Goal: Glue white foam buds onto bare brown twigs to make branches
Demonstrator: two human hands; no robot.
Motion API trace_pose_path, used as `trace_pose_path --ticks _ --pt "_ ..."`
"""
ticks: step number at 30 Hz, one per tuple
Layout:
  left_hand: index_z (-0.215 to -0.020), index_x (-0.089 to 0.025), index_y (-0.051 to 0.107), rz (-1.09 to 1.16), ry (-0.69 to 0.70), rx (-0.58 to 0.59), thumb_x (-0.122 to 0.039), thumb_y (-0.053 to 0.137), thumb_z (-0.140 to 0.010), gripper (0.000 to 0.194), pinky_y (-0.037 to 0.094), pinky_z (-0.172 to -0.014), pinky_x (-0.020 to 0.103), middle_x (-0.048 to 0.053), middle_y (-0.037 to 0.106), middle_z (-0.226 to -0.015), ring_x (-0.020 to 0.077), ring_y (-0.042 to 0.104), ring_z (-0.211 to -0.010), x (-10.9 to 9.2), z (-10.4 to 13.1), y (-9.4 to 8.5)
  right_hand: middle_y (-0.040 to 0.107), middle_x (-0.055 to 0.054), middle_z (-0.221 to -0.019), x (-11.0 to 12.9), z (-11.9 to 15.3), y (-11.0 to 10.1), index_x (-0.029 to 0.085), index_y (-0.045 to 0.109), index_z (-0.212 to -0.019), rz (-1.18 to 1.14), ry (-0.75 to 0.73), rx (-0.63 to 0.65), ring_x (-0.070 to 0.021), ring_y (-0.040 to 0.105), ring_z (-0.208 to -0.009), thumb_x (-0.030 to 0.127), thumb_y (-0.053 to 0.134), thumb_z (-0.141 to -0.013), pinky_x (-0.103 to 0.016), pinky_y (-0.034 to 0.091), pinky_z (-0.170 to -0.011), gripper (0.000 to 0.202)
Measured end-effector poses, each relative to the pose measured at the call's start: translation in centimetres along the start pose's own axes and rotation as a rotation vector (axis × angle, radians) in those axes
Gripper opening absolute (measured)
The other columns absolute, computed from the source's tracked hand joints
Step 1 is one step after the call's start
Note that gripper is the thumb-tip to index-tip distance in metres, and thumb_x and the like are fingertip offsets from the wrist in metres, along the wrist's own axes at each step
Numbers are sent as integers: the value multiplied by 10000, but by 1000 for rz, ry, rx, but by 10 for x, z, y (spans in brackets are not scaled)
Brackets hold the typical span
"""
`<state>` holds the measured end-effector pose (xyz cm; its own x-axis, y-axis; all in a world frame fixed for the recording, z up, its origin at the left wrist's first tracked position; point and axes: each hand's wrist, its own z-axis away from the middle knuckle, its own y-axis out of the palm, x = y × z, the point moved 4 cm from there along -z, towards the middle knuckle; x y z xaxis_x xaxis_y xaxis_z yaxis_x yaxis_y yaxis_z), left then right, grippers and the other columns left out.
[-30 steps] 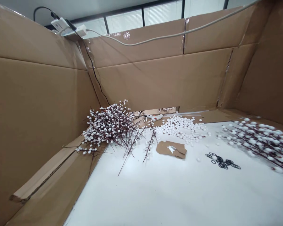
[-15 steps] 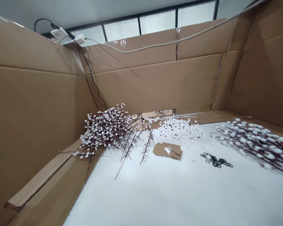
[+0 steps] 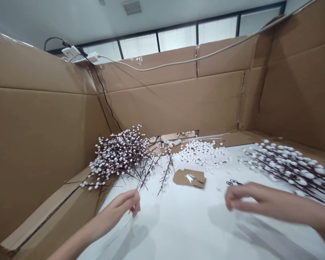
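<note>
My left hand hangs over the white tabletop with loosely bent fingers, and I see nothing gripped in it. It overlaps the bare lower stem of a brown berry branch; whether it touches the stem is unclear. On the right, my right hand, slightly blurred, curves downward with a gap between thumb and fingers, nothing visible in it. It partly covers the small black rings. Between and beyond my hands lies a torn cardboard piece with a white patch. A short bare branch lies to its left.
A heap of white-berried branches stands at the back left, another bundle at the right. Loose white berries lie at the back near a white glue gun. Cardboard walls enclose the white table.
Both my hands have come into view over the table, the left near the branch stems, the right over the black rings. The view has tilted up slightly. The objects lie as before.
</note>
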<state>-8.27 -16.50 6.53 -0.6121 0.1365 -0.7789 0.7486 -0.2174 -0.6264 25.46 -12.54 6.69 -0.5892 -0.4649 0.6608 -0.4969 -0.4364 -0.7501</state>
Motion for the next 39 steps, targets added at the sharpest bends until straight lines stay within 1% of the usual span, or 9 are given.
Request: trace_pose_path --ticks 1,7,13,20,26,33,35,36,39 --pt "-714 -194 462 -6 19 -45 -341 260 -876 298 447 -705 276 3 547 -695 151 544 -706 -3 -17 3 671 -25 -807 2 -22 -7 233 655 -801 11 -55 28 -199 601 -757 433 434 -840 -274 455 -675 300" --pt "-974 -155 503 -432 84 -188 -192 316 -821 245 414 -791 351 113 575 -966 227 529 -932 1 -98 25 609 -86 -1013 -50 -116 -31 197 567 -897 132 -25 -410 -244 540 -966 273 372 -818 -371 388 -846 224" --pt "-1135 -283 543 -710 257 -107 43 415 -680 574 390 -800 349 78 559 -1019 232 518 -941 8 -133 24 596 -77 -985 -80 -110 -27 218 537 -896 230 -42 -499 -237 529 -977 208 349 -807 -382 389 -858 208" --pt "-895 -253 655 -770 539 -72 -109 532 -768 229 378 -830 368 81 567 -1077 238 525 -969 8 -154 20 592 -45 -999 -80 -112 -21 252 567 -843 285 -105 -462 -217 541 -965 174 372 -816 -358 425 -824 211" --pt "-849 -210 638 -555 681 -192 -181 488 -790 164 429 -766 290 70 613 -939 181 565 -861 -5 -159 5 587 -63 -996 -78 -109 -24 248 561 -823 307 -148 -478 -229 526 -976 181 348 -841 -385 420 -827 224" --pt "-895 -178 517 -115 601 -591 -291 429 -842 153 450 -666 266 46 577 -863 159 557 -790 -55 -138 -38 539 -78 -1132 -61 -106 -24 253 533 -1000 181 -177 -570 -236 473 -1092 243 369 -857 -430 366 -934 218" --pt "-825 -180 530 351 457 -504 -306 545 -770 138 448 -607 244 15 565 -815 147 558 -744 -65 -135 -43 508 -63 -1209 -47 -102 -20 280 523 -1077 -57 -143 -584 -241 442 -1145 335 412 -859 -413 374 -941 251" --pt "-815 -177 540 484 382 -346 -306 566 -756 144 450 -588 246 9 557 -803 138 554 -709 -72 -137 -38 483 -53 -1254 -40 -100 -16 295 504 -1130 -225 -105 -554 -239 436 -1158 389 429 -856 -395 389 -934 300" --pt "-783 -148 579 625 259 -38 -261 605 -728 129 448 -572 242 4 552 -754 101 531 -613 -88 -137 -21 455 -56 -1313 -15 -94 1 299 478 -1209 -583 -53 -398 -243 438 -1162 489 490 -815 -373 387 -933 438"
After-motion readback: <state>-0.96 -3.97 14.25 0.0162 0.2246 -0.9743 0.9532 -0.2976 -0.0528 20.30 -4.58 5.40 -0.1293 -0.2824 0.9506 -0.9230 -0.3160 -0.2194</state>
